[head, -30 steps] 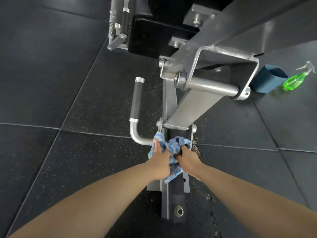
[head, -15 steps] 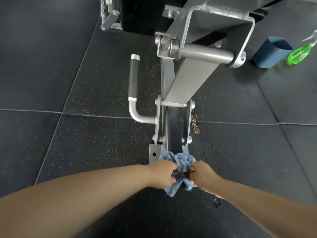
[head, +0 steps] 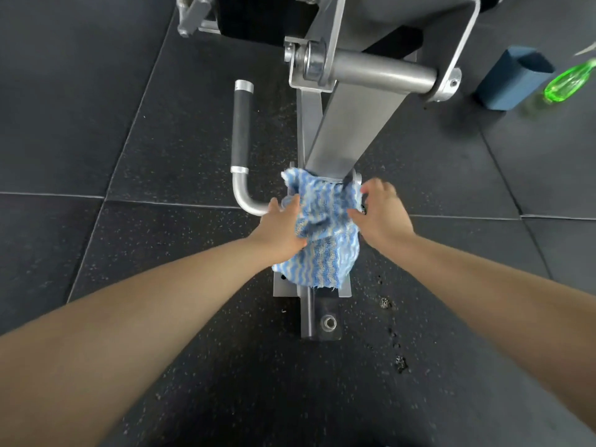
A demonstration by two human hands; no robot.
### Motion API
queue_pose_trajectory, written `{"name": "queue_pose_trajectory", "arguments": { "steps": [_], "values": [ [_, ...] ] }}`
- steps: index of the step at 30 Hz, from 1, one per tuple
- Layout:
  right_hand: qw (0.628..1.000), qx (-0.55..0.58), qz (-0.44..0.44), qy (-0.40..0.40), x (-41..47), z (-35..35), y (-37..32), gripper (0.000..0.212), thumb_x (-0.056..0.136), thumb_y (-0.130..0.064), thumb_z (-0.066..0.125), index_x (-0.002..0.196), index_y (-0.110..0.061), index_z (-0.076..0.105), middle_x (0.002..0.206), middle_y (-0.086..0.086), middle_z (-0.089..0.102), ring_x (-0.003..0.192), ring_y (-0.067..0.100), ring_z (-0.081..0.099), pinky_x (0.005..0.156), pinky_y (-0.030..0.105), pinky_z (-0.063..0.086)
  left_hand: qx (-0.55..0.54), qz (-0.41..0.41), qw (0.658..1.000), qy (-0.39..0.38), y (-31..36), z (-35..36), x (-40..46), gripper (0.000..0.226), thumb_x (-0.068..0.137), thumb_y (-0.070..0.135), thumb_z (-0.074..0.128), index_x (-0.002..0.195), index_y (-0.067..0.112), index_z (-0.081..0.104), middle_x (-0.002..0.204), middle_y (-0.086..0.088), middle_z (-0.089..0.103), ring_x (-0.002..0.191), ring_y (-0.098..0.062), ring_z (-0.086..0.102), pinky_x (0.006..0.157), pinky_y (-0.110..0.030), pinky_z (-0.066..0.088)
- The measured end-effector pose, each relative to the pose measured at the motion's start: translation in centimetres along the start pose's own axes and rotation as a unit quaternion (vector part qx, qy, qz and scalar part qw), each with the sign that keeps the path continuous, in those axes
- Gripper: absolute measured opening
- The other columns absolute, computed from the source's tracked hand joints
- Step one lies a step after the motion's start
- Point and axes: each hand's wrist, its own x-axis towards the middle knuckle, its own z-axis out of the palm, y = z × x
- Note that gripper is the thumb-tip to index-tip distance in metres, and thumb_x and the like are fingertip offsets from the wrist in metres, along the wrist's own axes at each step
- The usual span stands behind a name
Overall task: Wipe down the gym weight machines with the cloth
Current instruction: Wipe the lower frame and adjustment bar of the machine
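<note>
While the left hand and right hand both grip the striped cloth draped over the machine's base bracket, wiping is underway; next, rub along the frame.

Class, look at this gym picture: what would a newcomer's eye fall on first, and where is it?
First the blue striped cloth at centre, held between the left hand and right hand against the foot of the grey machine arm. Next the bright green spray bottle on the floor at the upper right, beside a blue container.
</note>
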Motion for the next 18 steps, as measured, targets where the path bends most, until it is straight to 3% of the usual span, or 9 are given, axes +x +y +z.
{"name": "queue_pose_trajectory", "arguments": {
  "steps": [2,4,7,10,14,15,18],
  "values": [
    [0.997,0.014,-0.058,-0.048,0.1,2.2,-0.4,0.032,0.095,-0.013,0.048,0.126,-0.006,0.049,0.127,0.012,0.045,0.102,0.024,0.054,0.085,0.029,0.042,0.010,0.049,0.998,0.025,0.3,0.7,0.4,0.069,0.094,0.013,0.052,0.149,0.011,0.011,0.155,-0.014,0.011,0.140,-0.025,0.022,0.107,-0.028,0.023],
    [0.988,0.007,-0.079,-0.132,0.8,4.4,-0.7,0.035,0.096,-0.009,0.043,0.130,-0.002,0.044,0.130,0.018,0.043,0.119,0.030,0.046,0.096,0.030,0.036,0.018,0.072,0.997,-0.002,0.6,1.6,1.1,0.066,0.095,0.013,0.049,0.149,0.009,0.011,0.156,-0.012,0.008,0.142,-0.023,0.018,0.109,-0.024,0.017],
    [0.982,-0.014,-0.068,-0.173,1.3,6.6,-1.1,0.056,0.097,-0.006,0.036,0.147,0.001,0.012,0.153,0.022,0.012,0.142,0.034,0.013,0.114,0.038,0.015,-0.011,0.037,0.996,-0.075,0.7,3.5,2.2,0.080,0.097,0.019,0.047,0.148,0.017,-0.014,0.156,-0.013,-0.014,0.143,-0.028,0.014,0.111,-0.031,0.022],
    [0.964,-0.058,-0.101,-0.240,-0.1,7.0,0.0,0.062,0.099,-0.005,0.034,0.149,-0.004,-0.004,0.156,0.015,-0.013,0.144,0.031,-0.008,0.117,0.035,0.007,-0.009,0.026,0.994,-0.107,0.1,4.7,1.8,0.087,0.096,0.020,0.049,0.145,0.019,-0.023,0.155,-0.017,-0.013,0.139,-0.032,0.028,0.107,-0.033,0.029],
    [0.956,0.056,-0.085,-0.275,-3.6,5.8,2.0,0.063,0.101,-0.010,0.033,0.149,-0.013,-0.008,0.158,0.006,-0.005,0.145,0.020,0.003,0.104,0.009,0.007,-0.010,0.045,0.988,-0.148,-0.7,4.6,-0.8,0.085,0.093,0.022,0.054,0.149,0.023,-0.011,0.149,-0.013,0.031,0.122,-0.029,0.048,0.101,-0.031,0.035],
    [0.953,0.056,-0.083,-0.287,-5.0,5.5,2.5,0.064,0.101,-0.010,0.034,0.150,-0.016,-0.007,0.158,0.006,0.000,0.145,0.019,0.007,0.103,0.008,0.006,-0.017,0.049,0.986,-0.159,-0.7,4.6,-1.6,0.082,0.093,0.022,0.055,0.150,0.022,-0.005,0.145,-0.011,0.039,0.120,-0.028,0.049,0.100,-0.029,0.035],
    [0.942,0.056,-0.082,-0.321,-8.6,5.4,3.9,0.064,0.100,-0.008,0.034,0.150,-0.016,-0.005,0.158,0.004,0.010,0.143,0.015,0.017,0.108,0.010,0.010,-0.041,0.055,0.979,-0.192,-0.6,5.2,-4.1,0.069,0.096,0.022,0.049,0.150,0.019,0.007,0.146,-0.008,0.040,0.127,-0.026,0.043,0.098,-0.022,0.031]
  ]
}}
